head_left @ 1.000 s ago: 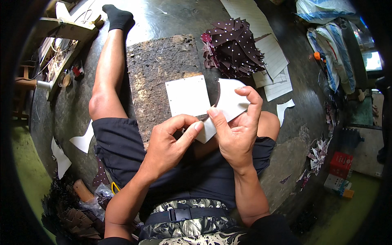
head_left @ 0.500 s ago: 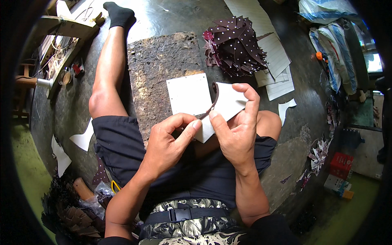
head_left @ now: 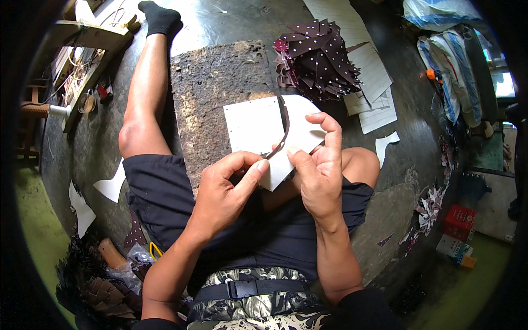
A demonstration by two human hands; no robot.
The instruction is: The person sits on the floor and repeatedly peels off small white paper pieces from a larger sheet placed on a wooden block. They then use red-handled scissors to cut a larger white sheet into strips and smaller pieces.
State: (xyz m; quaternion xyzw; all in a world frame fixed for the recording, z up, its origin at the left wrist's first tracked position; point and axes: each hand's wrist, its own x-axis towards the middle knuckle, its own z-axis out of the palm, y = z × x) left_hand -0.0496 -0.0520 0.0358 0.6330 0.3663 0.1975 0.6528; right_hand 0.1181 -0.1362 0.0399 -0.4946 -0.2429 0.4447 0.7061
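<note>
Between my hands is a white cut piece (head_left: 302, 122) with a curved edge, along which runs a dark brown folded strip (head_left: 286, 125). My left hand (head_left: 223, 187) pinches the lower end of that strip between thumb and forefinger. On the other side, my right hand (head_left: 322, 181) grips the piece, thumb on top and the other fingers behind it, partly hidden. Just beyond my left hand, a white square sheet (head_left: 250, 124) with small holes near its corners lies on a worn, rough board (head_left: 201, 88).
A pile of dark polka-dotted cut pieces (head_left: 319, 58) stands beyond the board, beside lined paper sheets (head_left: 379, 113). White curved offcuts (head_left: 111, 184) lie on the floor at both sides. Wooden equipment (head_left: 93, 47) is at far left, plastic sacks (head_left: 454, 77) at far right.
The white piece has tilted flatter, so more of its face and the dark strip show. My right hand has shifted slightly; its thumb has come off the strip. My left hand stays nearly still.
</note>
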